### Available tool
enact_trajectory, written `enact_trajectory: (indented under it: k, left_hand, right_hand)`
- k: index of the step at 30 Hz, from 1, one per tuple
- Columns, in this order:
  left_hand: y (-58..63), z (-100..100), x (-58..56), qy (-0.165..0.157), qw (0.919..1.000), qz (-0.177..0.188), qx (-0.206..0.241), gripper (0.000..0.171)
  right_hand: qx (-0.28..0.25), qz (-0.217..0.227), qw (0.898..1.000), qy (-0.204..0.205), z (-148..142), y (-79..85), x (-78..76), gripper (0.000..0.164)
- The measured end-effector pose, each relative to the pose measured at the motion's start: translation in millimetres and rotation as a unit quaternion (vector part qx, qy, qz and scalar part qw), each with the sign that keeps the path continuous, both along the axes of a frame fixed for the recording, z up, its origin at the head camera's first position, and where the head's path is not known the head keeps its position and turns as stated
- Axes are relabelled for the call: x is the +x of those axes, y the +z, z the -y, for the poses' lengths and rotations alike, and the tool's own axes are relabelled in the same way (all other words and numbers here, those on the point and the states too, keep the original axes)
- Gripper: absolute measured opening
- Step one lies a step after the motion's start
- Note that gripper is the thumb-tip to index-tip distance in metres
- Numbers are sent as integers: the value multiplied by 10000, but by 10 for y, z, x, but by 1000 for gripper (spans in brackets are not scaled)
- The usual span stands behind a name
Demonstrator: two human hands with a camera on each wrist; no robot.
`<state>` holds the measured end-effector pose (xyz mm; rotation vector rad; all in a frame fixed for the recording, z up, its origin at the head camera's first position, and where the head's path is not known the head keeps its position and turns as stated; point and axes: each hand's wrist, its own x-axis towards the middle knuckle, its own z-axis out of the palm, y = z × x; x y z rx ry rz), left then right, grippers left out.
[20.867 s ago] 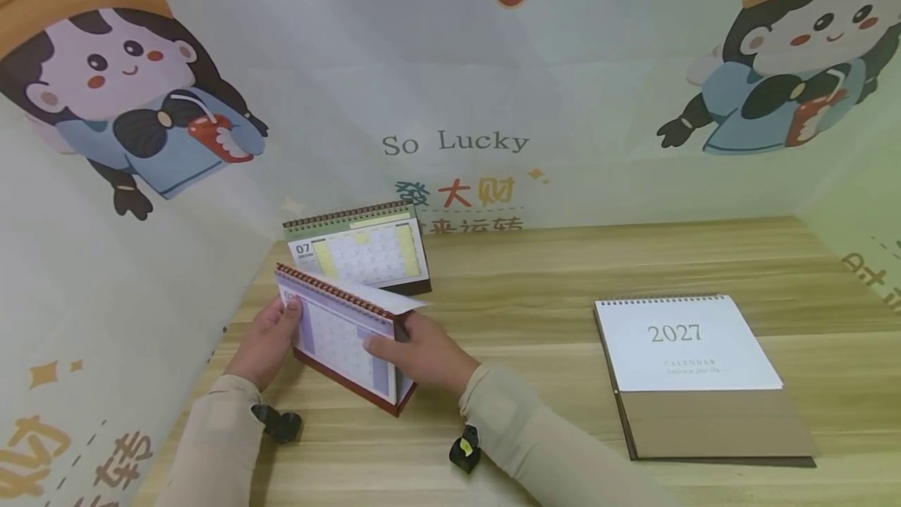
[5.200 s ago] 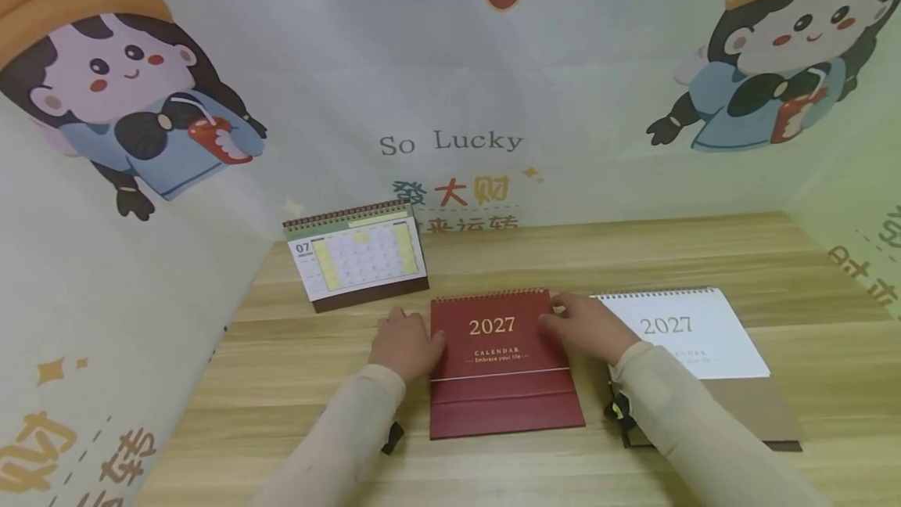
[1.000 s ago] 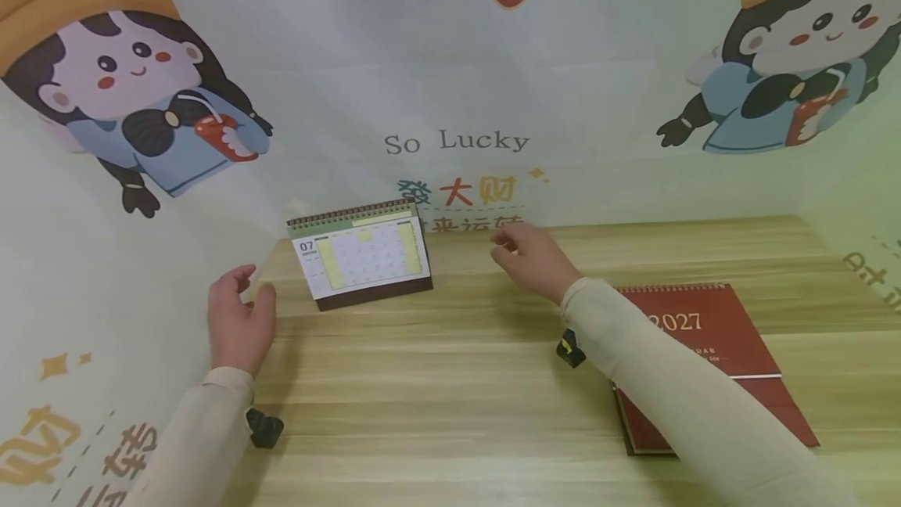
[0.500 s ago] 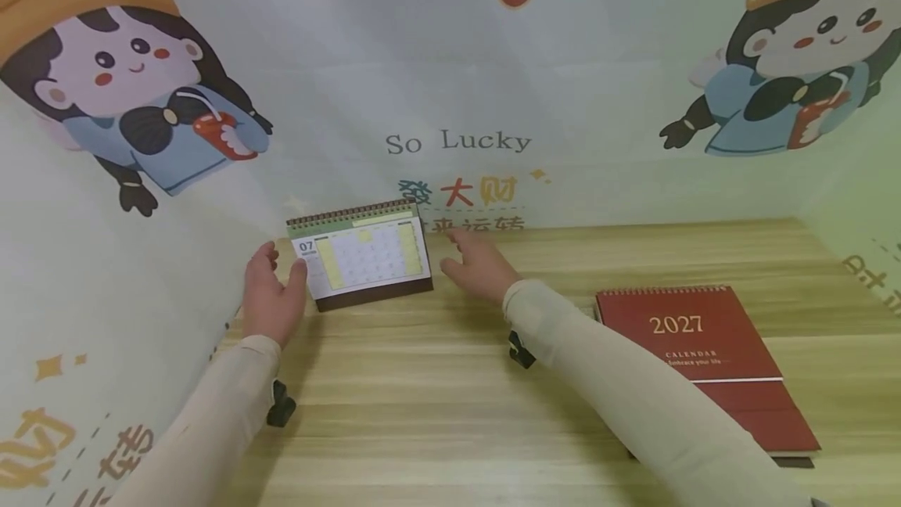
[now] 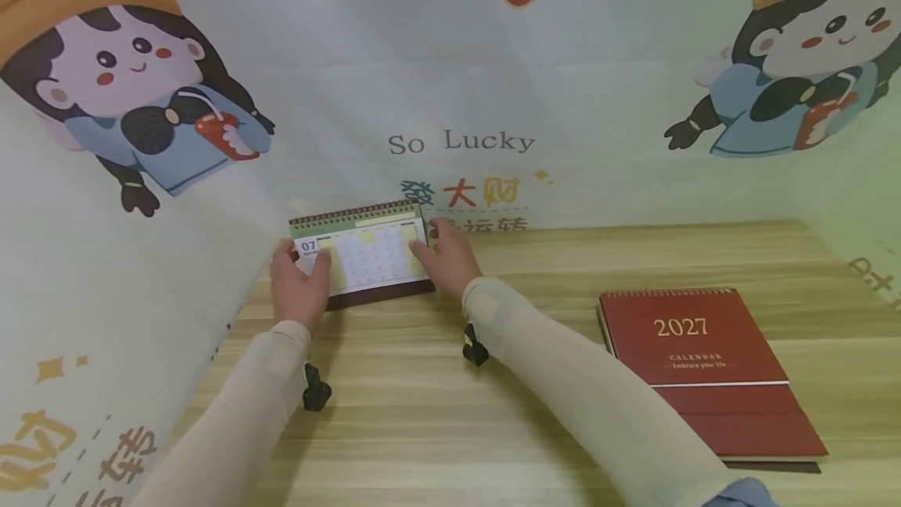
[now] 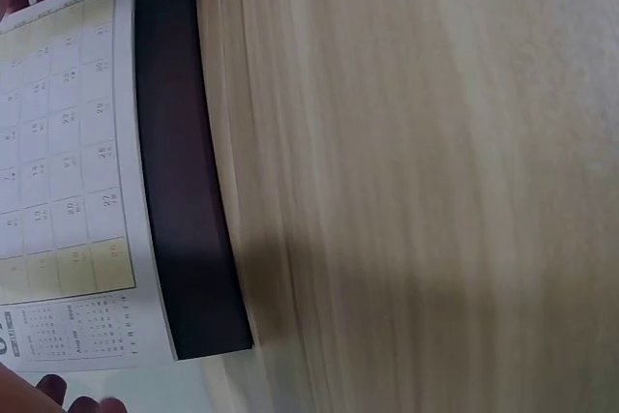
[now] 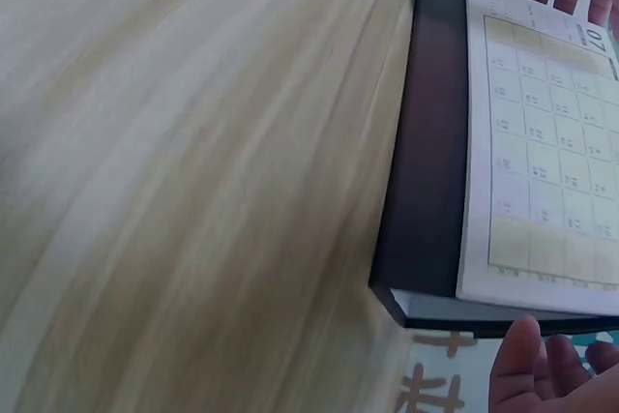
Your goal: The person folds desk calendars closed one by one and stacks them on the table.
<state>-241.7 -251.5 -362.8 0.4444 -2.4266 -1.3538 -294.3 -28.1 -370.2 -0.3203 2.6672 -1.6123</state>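
A standing desk calendar (image 5: 373, 257) with a spiral top, a green-banded "07" page and a dark base stands at the back left of the table. My left hand (image 5: 301, 284) is at its left side, the thumb before the page's edge. At the opposite side is my right hand (image 5: 450, 257), thumb towards the front and other fingers further back. In the right wrist view, the right fingers (image 7: 522, 350) are spread just beside the calendar's end, not wrapped round it. The left fingers (image 6: 82, 403) likewise show beyond the other end in the left wrist view.
On the right of the wooden table (image 5: 422, 429) lies a red "2027" calendar (image 5: 704, 405), stacked on another calendar whose dark edge (image 5: 774, 466) shows. A printed cloth backdrop (image 5: 598, 100) encloses the table's back and sides.
Earlier my hands handled the red calendar, which now lies on the white one at right. Over the last second both hands have moved inward to the sides of the standing calendar, which has stayed put.
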Motion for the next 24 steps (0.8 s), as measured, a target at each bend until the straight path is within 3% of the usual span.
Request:
enact_trajectory:
  k: [5,12,16,21,24]
  left_hand:
    - [-43,15,-69,-25,10000,-49,46,74]
    - [-110,29,-143,-185,9998,-71,-88,64]
    - [-150,81,-163,-348,9991,174,-172,60]
    - [-164,204,-181,-871,9929,777,-239,61]
    - [-152,230,-216,-1096,9881,1021,-346,64]
  right_hand:
    - [-211,15,9998,-50,85,-14,-52,55]
    - [-927,582,9939,114,186,-12,-87,34]
    - [-630,528,9966,-24,219,-52,-84,40]
    - [13,235,9997,-13,215,-111,-91,46]
    - [101,107,9999,-24,197,-131,-110,38]
